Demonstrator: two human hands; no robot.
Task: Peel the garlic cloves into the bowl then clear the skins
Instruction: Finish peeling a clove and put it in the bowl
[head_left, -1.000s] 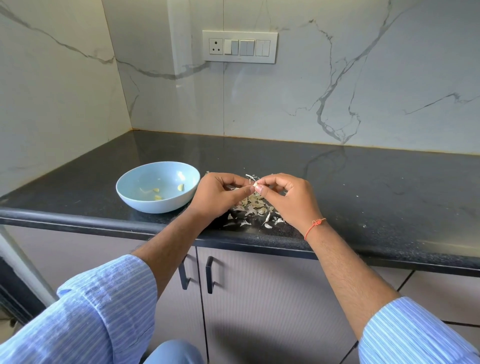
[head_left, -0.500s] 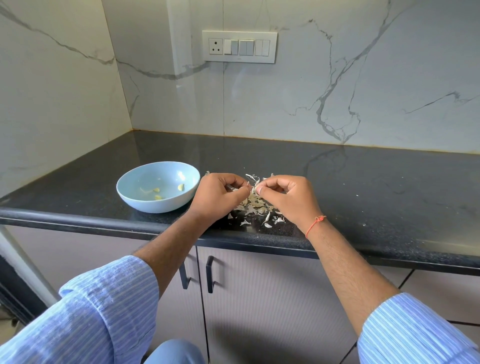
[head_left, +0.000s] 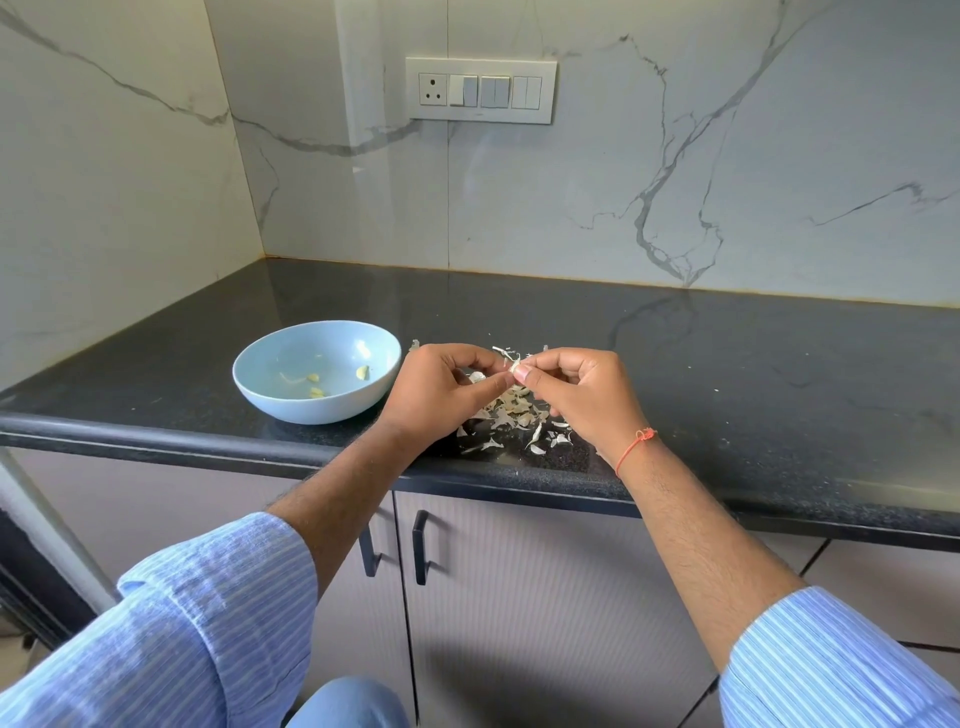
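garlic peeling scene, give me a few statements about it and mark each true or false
1. The bowl stands to the left of the skins. True.
2. The bowl is empty. False: a few peeled cloves lie in it.
3. The left hand and the right hand both pinch one garlic clove above the skins. True.
4. The skins are heaped inside the bowl. False: they lie on the counter.
5. The right wrist wears an orange thread. True.

Bare worktop (head_left: 753, 374) right of and behind the skins (head_left: 511, 415). Bowl (head_left: 291, 400) blocking the left, apparently just beside the pile.
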